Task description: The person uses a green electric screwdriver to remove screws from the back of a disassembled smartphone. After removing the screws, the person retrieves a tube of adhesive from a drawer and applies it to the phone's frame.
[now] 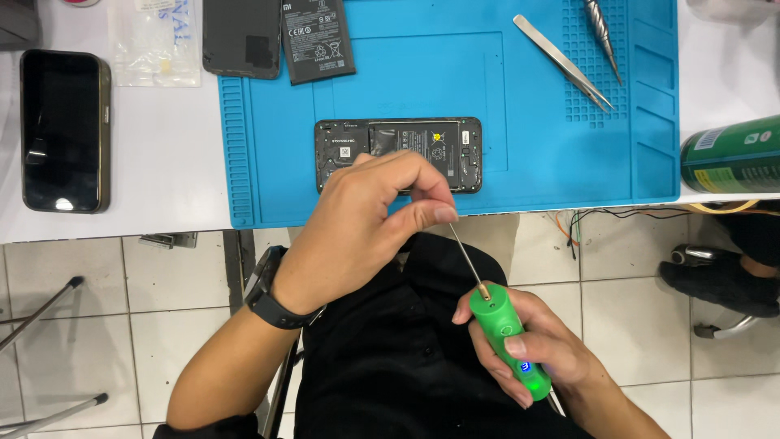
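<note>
Nearest the camera, over the person's lap and off the worktop, the right hand (532,345) is wrapping its fingers around a green electric screwdriver (512,341), thumb lying along the barrel beside a small blue light. The tool is tilting up and to the left, and its thin metal bit (467,256) is rising from the green tip. The left hand (370,219), a dark watch (272,297) on its wrist, is bending in from the left and pinching the upper end of that bit between thumb and fingertips, the other fingers curling loosely above.

Just beyond the left hand's knuckles, an opened phone (398,154) is lying flat near the front edge of a blue mat (520,146), its back removed and dark inner parts showing; the hand is partly covering its lower side. Farther back on the mat, a black battery (318,39) and a dark back cover (242,36) are sitting at the far left corner, with tweezers (565,63) toward the far right. Another dark phone (65,130) is resting on the white worktop (162,162) toward its left edge, and a green can (731,154) is lying at the right edge.
</note>
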